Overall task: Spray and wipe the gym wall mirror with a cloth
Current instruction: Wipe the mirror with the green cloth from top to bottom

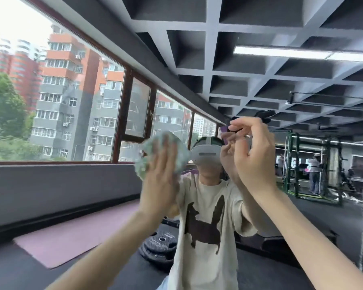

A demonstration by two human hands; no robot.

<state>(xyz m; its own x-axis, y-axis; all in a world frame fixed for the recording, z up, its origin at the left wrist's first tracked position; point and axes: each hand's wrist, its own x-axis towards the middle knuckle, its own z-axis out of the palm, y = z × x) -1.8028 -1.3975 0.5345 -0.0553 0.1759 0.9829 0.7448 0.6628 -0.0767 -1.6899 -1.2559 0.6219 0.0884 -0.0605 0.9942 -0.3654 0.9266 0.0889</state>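
Mirror: large gym wall mirror (71,185), reflecting windows, grey grid ceiling.
Left hand (161,181): fingers straight, pressing crumpled pale green cloth (177,146) flat against the glass.
Right hand (254,155): fingers curled, gripping purple black-topped spray bottle (236,128) near the glass.

The left grip (161,181) covers the middle of the cloth (153,146), whose edges are blurred. The right grip (255,158) hides most of the bottle (236,128); only a black tip and a purple bit show. Both forearms (105,254) run off the bottom edge. The reflected face (208,170) is blurred; the far figures (314,174) are too small to tell.
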